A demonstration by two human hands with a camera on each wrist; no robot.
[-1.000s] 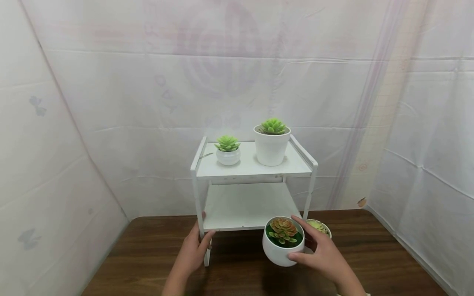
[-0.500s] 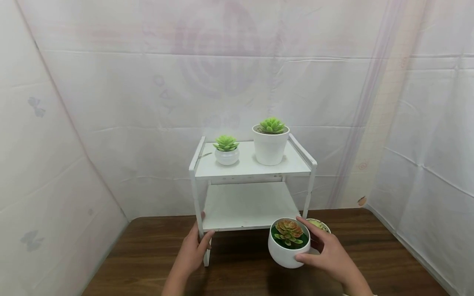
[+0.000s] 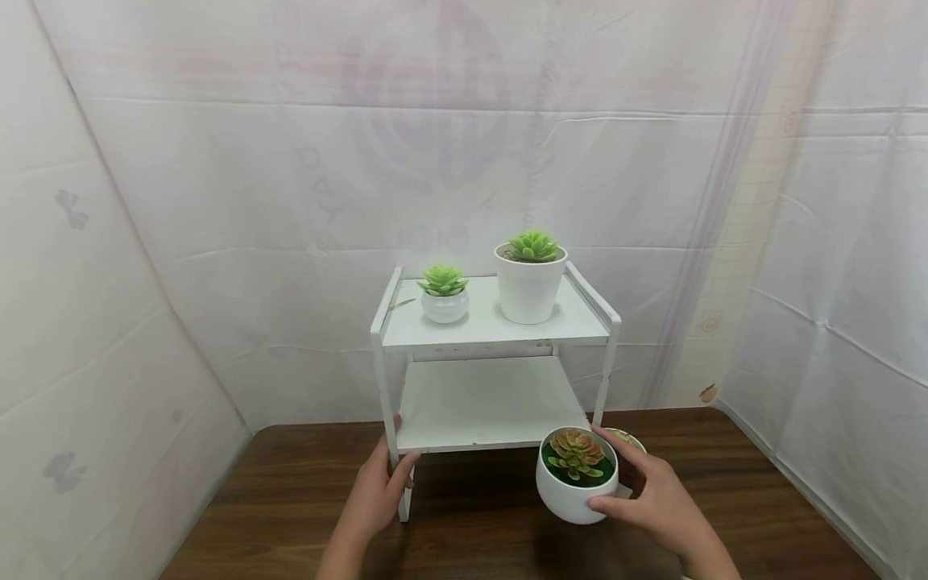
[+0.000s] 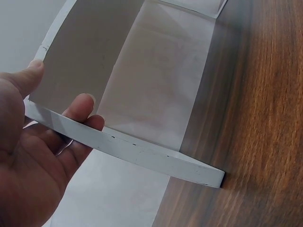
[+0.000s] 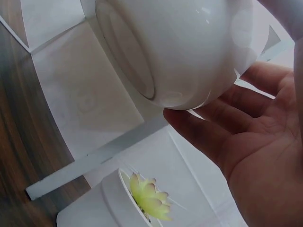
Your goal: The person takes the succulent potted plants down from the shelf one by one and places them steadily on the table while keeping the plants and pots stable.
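Note:
A white two-tier shelf rack (image 3: 493,395) stands on the wooden table. My left hand (image 3: 374,491) grips its front left leg, with fingers curled round the leg (image 4: 128,144) in the left wrist view. Between thumb and fingers, my right hand (image 3: 648,499) holds a round white potted succulent (image 3: 573,495) with reddish-green leaves, tilted in front of the rack's right side. The right wrist view shows the pot's base (image 5: 128,52) raised off the table. On the top shelf sit a small potted succulent (image 3: 445,298) and a taller one (image 3: 531,278).
Behind my right hand, another potted succulent (image 3: 625,439) with yellow-green leaves (image 5: 149,196) stands on the table beside the rack's right leg, mostly hidden in the head view. White printed sheets (image 3: 290,201) hang behind and on both sides. The brown table (image 3: 290,499) runs beneath.
My right hand has carried the reddish-green potted succulent a little to the right, covering more of the pot behind. The left hand stays on the rack leg.

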